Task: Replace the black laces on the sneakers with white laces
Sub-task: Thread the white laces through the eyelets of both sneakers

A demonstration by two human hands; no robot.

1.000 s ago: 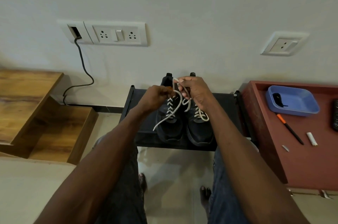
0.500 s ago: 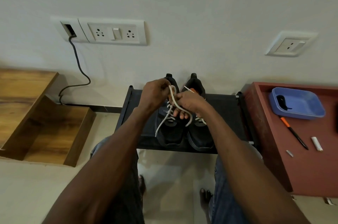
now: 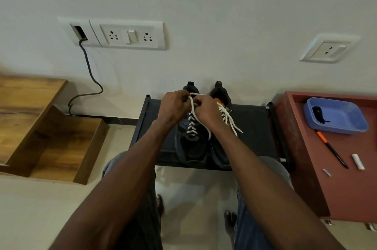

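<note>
Black mesh and white cord meet at the centre of the head view, where two sneakers stand side by side on a low black rack (image 3: 251,127) against the wall. The left sneaker (image 3: 190,143) carries a white lace (image 3: 190,122) crossed up its eyelets. The left hand (image 3: 174,107) and the right hand (image 3: 206,112) are close together over its tongue, each with fingers curled and pinching a strand of that lace, one loose end trailing down between the shoes. The right sneaker (image 3: 221,94) (partly hidden by the right forearm) has its own white lace (image 3: 229,120), ends lying loose on the rack. No brand or writing can be read on either shoe.

On the red-brown table (image 3: 346,188) to the right sits one blue tray (image 3: 342,125) holding a black lace (image 3: 318,114). Near it lie one black pen with an orange end (image 3: 331,148) and two small white pieces. Two socket plates are set in the wall, and one dark cable (image 3: 89,74) hangs from the left one.
</note>
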